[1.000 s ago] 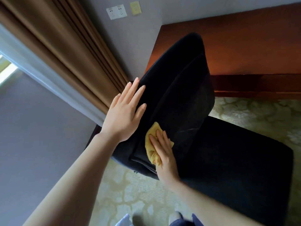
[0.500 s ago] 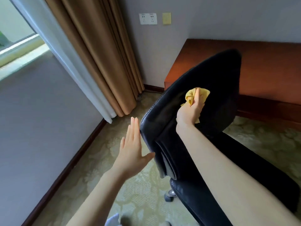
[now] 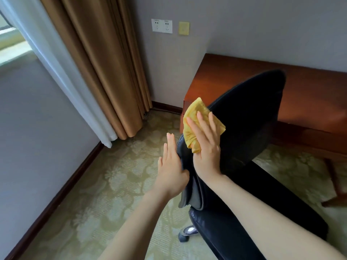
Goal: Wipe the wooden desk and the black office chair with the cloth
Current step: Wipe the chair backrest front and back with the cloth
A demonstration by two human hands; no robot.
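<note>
I'm pressing the yellow cloth (image 3: 195, 117) flat against the black office chair (image 3: 253, 119) backrest with my right hand (image 3: 205, 147), fingers straight; my left hand (image 3: 171, 171), open and empty, is bracing the rear, presumably stopping it swivelling toward the wooden desk (image 3: 309, 94) behind

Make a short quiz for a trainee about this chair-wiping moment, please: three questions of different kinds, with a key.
1. True or false: the right hand presses the yellow cloth flat against the backrest of the black chair.
2. The left hand touches: A the seat, B the backrest's rear side, C the curtain.
3. Short answer: which furniture stands beyond the chair, against the wall?
Key: 1 true; 2 B; 3 the wooden desk.
</note>
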